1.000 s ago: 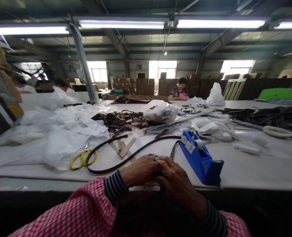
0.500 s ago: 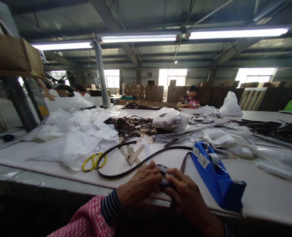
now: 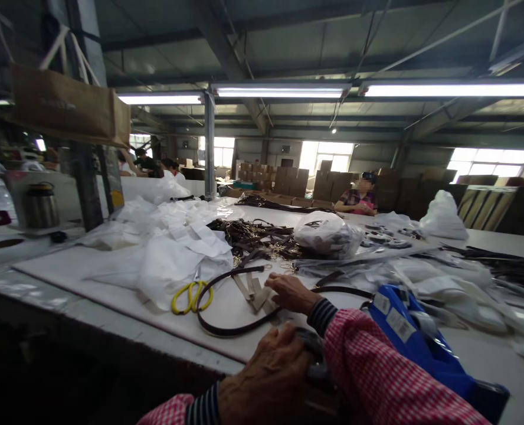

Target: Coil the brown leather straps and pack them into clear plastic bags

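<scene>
Cluttered white worktable (image 3: 233, 307): right hand (image 3: 292, 293) at the beige strips (image 3: 257, 298), pinch unclear.
Left hand (image 3: 268, 367) clasps a grey bundle (image 3: 310, 339); steadiness helps.

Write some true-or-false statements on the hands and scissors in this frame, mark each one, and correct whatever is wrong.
1. The scissors have yellow handles. True.
2. The right hand is at the beige strips. True.
3. The right hand is on the scissors. False: the scissors lie apart from the right hand.
4. The left hand is at a blurred grey item. True.
5. The two hands are clasped together. False: they are apart.
</scene>
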Demonstrator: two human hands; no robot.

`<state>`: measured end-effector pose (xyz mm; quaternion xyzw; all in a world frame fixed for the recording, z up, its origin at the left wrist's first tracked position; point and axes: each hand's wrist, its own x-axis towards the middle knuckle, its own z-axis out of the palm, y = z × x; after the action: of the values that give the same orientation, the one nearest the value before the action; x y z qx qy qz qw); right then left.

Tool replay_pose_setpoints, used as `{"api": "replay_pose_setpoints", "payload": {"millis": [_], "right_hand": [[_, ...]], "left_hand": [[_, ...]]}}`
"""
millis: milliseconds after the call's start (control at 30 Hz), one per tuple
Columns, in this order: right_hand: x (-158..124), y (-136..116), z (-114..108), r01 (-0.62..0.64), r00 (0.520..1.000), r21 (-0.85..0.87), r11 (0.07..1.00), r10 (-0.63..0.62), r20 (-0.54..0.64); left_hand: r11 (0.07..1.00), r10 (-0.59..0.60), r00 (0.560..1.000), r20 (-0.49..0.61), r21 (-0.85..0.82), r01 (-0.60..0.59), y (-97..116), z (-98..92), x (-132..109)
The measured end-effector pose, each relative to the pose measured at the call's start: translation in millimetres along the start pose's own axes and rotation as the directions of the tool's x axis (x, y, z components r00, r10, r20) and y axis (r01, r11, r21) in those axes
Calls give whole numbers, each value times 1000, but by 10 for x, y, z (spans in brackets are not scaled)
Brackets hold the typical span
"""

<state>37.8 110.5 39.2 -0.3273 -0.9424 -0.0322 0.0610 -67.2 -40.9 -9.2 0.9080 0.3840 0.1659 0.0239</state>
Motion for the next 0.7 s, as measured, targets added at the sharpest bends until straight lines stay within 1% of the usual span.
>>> {"api": "replay_pose_setpoints", "payload": {"millis": [100,167,200,267,300,400,467,600,633,700], "right_hand": [[191,-47,163,55,994,-83,995,-47,97],[219,-58,197,82,989,-129,988,-65,131],[217,-57,197,95,987,-147,985,-74,145],[199,-51,180,117,983,-178,977,-88,163],[191,-47,170,125,981,-193,973,-92,168],[202,-44,158,140,978,-227,964,-99,183],[244,-51,164,155,974,-238,959,-108,200],[339,-67,194,187,966,-233,954,-135,222],[350,-64,202,188,966,-229,955,-137,220],[350,-47,215,178,969,-219,959,-132,207]], "left_hand": [[993,-87,995,56,-76,91,-53,-179,-202],[963,-147,983,109,-213,167,-66,-360,-344],[928,-183,976,117,-306,211,-65,-452,-413],[801,-280,950,139,-511,311,-57,-601,-542],[729,-323,934,153,-589,348,-51,-651,-600],[550,-382,902,203,-734,398,-36,-691,-752],[432,-389,894,223,-813,391,-33,-658,-841],[173,-383,900,206,-941,289,-49,-577,-995],[94,-393,892,221,-956,278,-58,-568,-1025],[-72,-436,856,278,-959,275,-93,-567,-1071]]}}
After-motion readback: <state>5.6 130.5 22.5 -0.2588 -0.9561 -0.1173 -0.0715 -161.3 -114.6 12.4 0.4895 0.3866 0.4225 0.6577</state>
